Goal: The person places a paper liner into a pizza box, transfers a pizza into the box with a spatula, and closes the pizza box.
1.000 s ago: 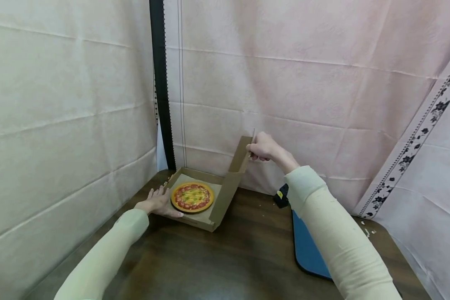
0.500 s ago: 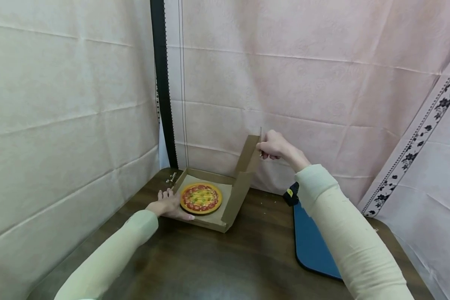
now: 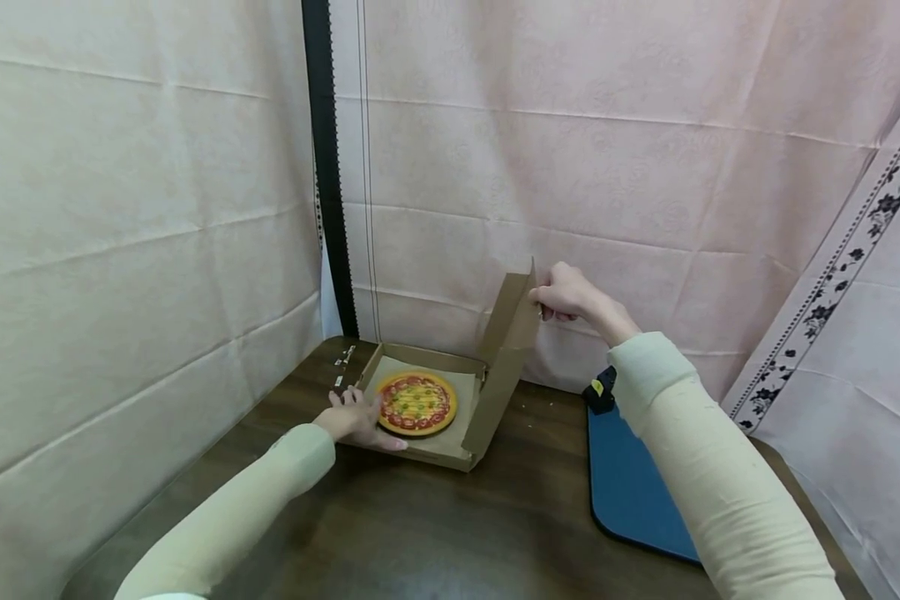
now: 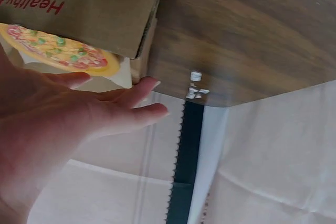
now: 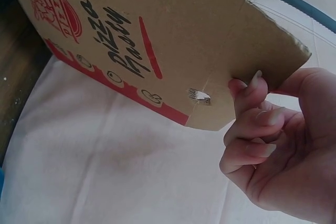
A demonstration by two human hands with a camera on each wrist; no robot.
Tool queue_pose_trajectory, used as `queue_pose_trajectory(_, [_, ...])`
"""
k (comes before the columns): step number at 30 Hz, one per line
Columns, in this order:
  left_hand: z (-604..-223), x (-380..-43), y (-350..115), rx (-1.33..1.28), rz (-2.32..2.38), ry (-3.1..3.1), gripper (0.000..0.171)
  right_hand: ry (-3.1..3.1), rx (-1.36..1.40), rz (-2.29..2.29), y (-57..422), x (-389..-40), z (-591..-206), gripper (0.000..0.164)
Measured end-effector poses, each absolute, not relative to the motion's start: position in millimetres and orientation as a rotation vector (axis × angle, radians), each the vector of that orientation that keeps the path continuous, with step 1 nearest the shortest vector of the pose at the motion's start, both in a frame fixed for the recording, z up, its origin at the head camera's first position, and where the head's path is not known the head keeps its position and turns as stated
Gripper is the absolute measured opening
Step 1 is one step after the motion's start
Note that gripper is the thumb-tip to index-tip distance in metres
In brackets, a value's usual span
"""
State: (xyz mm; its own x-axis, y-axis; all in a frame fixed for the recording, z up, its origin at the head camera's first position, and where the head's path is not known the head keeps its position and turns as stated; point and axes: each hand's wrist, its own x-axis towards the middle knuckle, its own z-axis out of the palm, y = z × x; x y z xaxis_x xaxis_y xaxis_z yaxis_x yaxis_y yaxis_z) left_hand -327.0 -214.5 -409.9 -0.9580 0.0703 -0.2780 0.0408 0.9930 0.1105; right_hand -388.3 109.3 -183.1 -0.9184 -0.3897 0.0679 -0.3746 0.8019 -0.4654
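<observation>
fingers (image 5: 251,97) of the right hand (image 3: 570,293), curled, pinch the upper edge of the raised lid (image 3: 499,383), which slopes from them toward seven o'clock in the head view. fingers of the left hand (image 3: 356,422), spread wide, lie at the eight o'clock corner of the open box (image 3: 438,457) on the desk (image 3: 495,521). the round pizza (image 3: 417,403) rests inside the box, between two and three o'clock from the left hand, the nearer one, and near eight o'clock from the right.
</observation>
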Motion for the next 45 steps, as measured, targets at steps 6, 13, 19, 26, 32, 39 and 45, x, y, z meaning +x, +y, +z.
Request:
queue_pose_trajectory(6, [-410.1,-328.5,-199.9,0.041,0.126,2.831,0.113,2.984,-0.618,-0.723,115.8,-390.6,-181.2,0.035])
queue_pose_trajectory(13, [-406.1,-327.7,-184.5,0.012,0.084,2.808,0.111,2.989,-0.661,-0.688,124.0,-390.1,-178.2,0.037])
queue_pose_trajectory(19, [-400.8,-325.7,-171.5,-0.023,0.136,2.805,0.107,3.010,-0.648,-0.679,130.4,-390.5,-175.3,0.037])
queue_pose_trajectory(26, [-397.5,-325.1,-167.8,0.017,0.163,2.786,0.102,2.993,-0.685,-0.661,137.4,-389.4,-181.9,0.039])
queue_pose_trajectory(32, [-395.6,-352.0,-197.6,0.119,0.319,2.815,0.107,2.992,-0.688,-0.644,138.5,-386.4,-189.3,0.040])
queue_pose_trajectory(39, [-402.4,-388.0,-260.7,0.216,0.442,2.826,0.118,2.994,-0.692,-0.636,134.4,-384.4,-188.9,0.040])
queue_pose_trajectory(45, [-403.5,-394.1,-288.1,0.194,0.340,2.763,0.113,2.995,-0.684,-0.620,133.4,-384.6,-186.4,0.040])
